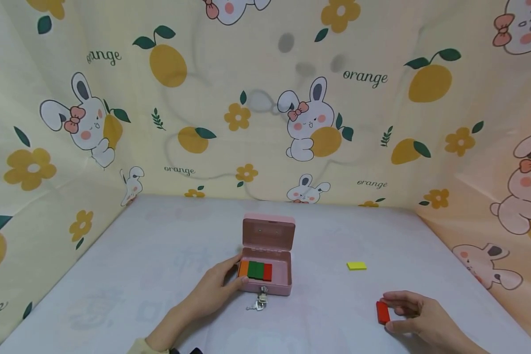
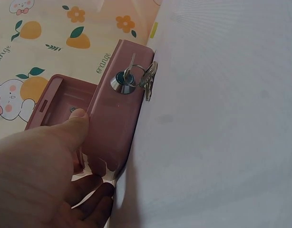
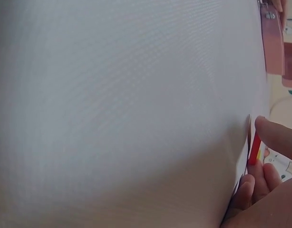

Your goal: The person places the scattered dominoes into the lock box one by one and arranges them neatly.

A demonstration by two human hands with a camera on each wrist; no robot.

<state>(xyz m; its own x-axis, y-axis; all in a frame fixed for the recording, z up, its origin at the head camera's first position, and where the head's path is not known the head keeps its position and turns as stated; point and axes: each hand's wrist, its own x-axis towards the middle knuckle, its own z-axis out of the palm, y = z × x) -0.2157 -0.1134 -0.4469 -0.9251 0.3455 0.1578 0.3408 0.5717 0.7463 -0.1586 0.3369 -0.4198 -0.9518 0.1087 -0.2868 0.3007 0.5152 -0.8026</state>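
Note:
A small pink cash box (image 1: 284, 288) stands on the table with its lid raised. Inside, along its left part, lie an orange block (image 1: 244, 269), green blocks (image 1: 255, 270) and a red block (image 1: 267, 272). My left hand (image 1: 214, 290) grips the box's left side, thumb at the front corner. A key in the front lock and a ring of keys (image 2: 148, 80) hang there. At the right, my right hand (image 1: 425, 317) pinches another red block (image 1: 382, 312) by its ends, between thumb and fingers, at the tabletop.
A flat yellow block (image 1: 356, 266) lies on the white table (image 1: 159, 246), right of the box and beyond the right hand. Cream cloth (image 1: 256, 147) printed with rabbits and oranges walls the table at the back and both sides.

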